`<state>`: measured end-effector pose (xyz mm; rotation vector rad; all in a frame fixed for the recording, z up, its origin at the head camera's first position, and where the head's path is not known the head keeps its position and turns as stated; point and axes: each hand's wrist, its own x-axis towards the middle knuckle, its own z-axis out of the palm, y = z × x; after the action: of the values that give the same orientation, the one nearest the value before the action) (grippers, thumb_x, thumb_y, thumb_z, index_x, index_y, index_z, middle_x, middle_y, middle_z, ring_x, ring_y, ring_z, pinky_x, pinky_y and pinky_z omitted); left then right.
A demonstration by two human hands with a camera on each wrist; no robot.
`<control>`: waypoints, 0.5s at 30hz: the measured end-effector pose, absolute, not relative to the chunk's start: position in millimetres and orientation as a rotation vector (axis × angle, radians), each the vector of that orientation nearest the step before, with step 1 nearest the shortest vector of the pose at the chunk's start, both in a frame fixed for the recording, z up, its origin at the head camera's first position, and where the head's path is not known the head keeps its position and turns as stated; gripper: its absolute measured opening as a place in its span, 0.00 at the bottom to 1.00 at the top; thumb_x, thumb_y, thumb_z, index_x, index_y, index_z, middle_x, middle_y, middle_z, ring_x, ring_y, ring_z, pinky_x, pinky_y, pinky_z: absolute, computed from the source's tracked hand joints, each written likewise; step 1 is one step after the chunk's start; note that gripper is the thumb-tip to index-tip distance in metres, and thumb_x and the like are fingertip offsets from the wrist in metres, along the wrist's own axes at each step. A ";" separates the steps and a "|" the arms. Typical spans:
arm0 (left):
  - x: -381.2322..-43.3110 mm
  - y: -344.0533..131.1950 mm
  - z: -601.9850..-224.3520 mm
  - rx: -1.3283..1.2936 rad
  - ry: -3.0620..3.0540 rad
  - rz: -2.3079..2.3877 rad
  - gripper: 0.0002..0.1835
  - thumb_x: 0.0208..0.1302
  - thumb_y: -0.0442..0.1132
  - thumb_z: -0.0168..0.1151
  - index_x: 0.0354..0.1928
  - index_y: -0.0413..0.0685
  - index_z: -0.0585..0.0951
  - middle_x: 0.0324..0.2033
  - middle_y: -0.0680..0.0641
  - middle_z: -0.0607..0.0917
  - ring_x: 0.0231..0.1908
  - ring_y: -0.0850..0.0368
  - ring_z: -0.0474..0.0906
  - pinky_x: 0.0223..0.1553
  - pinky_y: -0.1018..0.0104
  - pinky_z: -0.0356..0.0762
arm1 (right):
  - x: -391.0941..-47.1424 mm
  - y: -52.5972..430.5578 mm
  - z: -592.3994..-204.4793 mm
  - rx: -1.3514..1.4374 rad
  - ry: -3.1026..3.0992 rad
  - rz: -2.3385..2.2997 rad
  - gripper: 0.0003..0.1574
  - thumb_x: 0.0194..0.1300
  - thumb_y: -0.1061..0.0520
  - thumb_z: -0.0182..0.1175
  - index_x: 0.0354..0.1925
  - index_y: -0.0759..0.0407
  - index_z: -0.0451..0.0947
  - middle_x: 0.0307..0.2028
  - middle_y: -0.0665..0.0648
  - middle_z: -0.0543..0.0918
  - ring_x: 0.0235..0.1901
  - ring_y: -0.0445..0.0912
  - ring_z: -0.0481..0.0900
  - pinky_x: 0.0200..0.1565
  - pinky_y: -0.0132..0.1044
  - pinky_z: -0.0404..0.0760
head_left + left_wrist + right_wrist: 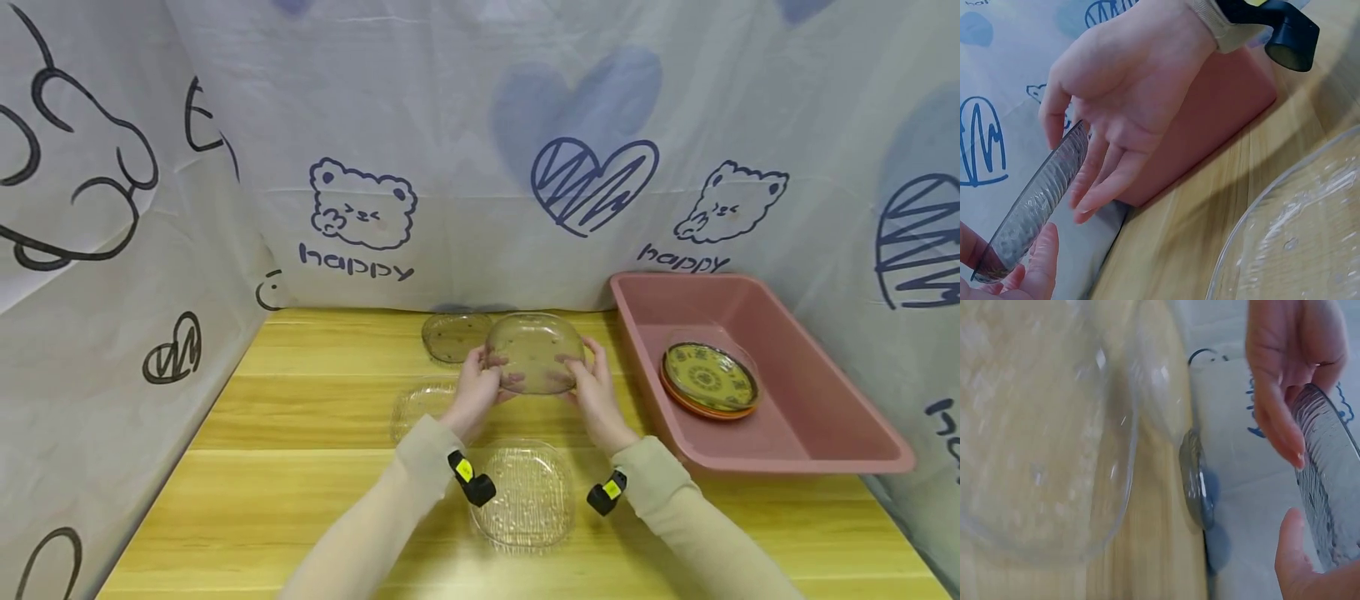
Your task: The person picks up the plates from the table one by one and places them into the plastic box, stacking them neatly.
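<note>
Raised over the table, a see-through smoky-grey dish (pixel 536 346) with a ribbed side is held between both hands. My left hand (pixel 474 390) grips its left edge, with fingers showing through from behind. On the opposite edge, my right hand (pixel 600 398) grips it with the thumb in front. The left wrist view catches the dish (pixel 1038 206) tilted edge-on between the hands. Below them lies a clear ribbed dish (pixel 522 500) on the table. Another clear dish (pixel 420 404) is partly hidden by the left forearm. A second smoky dish (pixel 453 337) sits by the back wall.
To the right stands a pink bin (pixel 802 408) with high walls. Inside it is a stack topped by a patterned plate (pixel 708 375), with an orange edge below. Printed cloth (pixel 465 208) hangs behind the wooden table (pixel 247 492).
</note>
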<state>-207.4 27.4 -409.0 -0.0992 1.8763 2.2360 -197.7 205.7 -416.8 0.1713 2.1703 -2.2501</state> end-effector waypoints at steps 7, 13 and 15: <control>-204.3 32.7 -410.9 -0.058 1.826 2.241 0.26 0.75 0.28 0.39 0.73 0.39 0.56 0.65 0.35 0.69 0.55 0.39 0.82 0.54 0.57 0.85 | -200.4 208.9 -412.1 0.281 1.739 -2.437 0.29 0.80 0.58 0.39 0.74 0.54 0.48 0.50 0.51 0.83 0.39 0.39 0.89 0.40 0.31 0.83; -201.5 35.8 -413.7 -0.061 1.777 2.247 0.30 0.73 0.27 0.40 0.75 0.41 0.54 0.66 0.36 0.67 0.56 0.41 0.81 0.58 0.54 0.84 | -198.1 211.8 -411.2 0.285 1.636 -2.474 0.29 0.79 0.63 0.36 0.74 0.57 0.47 0.44 0.48 0.85 0.41 0.40 0.89 0.51 0.38 0.85; -200.9 36.5 -414.4 -0.058 1.770 2.244 0.29 0.73 0.27 0.40 0.75 0.41 0.54 0.65 0.35 0.67 0.55 0.43 0.81 0.58 0.54 0.84 | -197.3 212.6 -411.5 0.288 1.635 -2.474 0.31 0.78 0.64 0.34 0.76 0.58 0.46 0.45 0.49 0.83 0.41 0.40 0.89 0.51 0.37 0.84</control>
<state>-200.9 36.5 -414.4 -0.0580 1.7699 2.2438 -197.3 212.6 -411.5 0.2882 1.6351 -2.4736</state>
